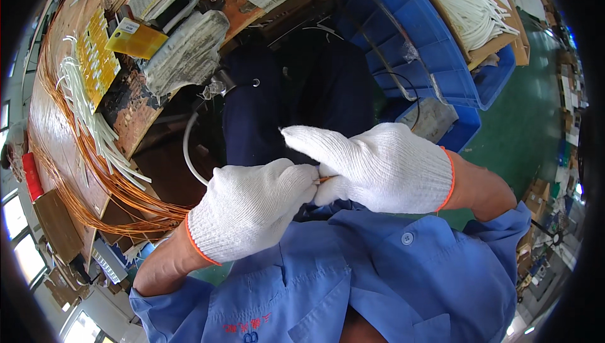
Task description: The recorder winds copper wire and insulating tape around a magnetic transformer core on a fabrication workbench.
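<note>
Worn wood showed on the workbench [50,116], where copper-coloured wires [151,206] ran off its edge and vanished behind the left wrist. Right of that bench, the gloved left hand [252,204] and right hand [384,166] met, both apparently pinching a thin coppery piece [323,179]. To my eye, it could slip or bend if the knit fingers pulled unevenly. Gloves hid most of it; I couldn't make out its length or ends.
</note>
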{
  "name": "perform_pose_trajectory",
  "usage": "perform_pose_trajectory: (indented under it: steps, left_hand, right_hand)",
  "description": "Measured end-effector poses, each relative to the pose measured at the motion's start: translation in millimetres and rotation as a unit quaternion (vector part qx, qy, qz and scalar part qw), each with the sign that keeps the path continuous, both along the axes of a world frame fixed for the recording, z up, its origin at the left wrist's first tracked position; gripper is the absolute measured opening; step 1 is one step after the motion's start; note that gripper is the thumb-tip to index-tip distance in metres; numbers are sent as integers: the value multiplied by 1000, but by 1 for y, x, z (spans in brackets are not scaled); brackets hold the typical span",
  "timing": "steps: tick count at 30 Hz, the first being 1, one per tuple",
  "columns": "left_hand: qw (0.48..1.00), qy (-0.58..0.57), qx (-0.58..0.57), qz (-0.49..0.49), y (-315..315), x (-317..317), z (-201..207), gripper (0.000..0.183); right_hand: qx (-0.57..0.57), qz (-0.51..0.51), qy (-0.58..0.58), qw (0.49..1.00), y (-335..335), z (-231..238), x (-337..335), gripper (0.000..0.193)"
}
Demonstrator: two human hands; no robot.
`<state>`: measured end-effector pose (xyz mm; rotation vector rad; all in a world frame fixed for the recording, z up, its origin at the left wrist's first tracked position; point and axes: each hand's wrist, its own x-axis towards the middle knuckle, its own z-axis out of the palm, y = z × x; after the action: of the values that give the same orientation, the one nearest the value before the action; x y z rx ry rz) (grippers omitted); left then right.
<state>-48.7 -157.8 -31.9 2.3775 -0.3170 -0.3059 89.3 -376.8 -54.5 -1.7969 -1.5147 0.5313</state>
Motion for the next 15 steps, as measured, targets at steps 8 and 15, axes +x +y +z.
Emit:
perform_pose_trajectory:
  steps: [8, 15]
  left_hand:
    - [999, -38, -11, 0, 9, -5, -27, 24]
    - [999, 2, 30, -42, -5, -7, -40, 19]
  right_hand:
    - [-98, -14, 80, 992, -22, 1, 20, 12]
    - [-49, 13, -2, 999, -13, -20, -2, 12]
